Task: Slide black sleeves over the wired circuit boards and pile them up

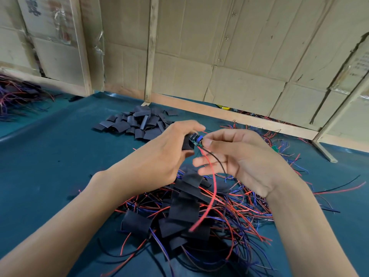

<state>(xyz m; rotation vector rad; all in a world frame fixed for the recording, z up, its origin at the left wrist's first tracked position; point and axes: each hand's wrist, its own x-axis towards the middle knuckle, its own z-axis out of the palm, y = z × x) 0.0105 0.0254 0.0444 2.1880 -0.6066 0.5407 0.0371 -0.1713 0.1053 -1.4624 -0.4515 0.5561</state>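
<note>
My left hand (167,150) grips a black sleeve (187,143) above the teal table. A small green circuit board (196,139) sticks partly out of the sleeve's right end. My right hand (235,156) pinches the board's exposed end between thumb and forefinger. The board's red and black wires (213,182) hang down from it over my right palm. Below my hands lies a pile of sleeved boards with tangled red, blue and black wires (189,208). A heap of empty black sleeves (137,122) lies behind my left hand.
Unsleeved wired boards (279,144) lie scattered at the right, by the wooden rail. Another tangle of wires (18,96) sits at the far left. Cardboard walls on wooden framing (199,56) close off the back of the teal table (50,156).
</note>
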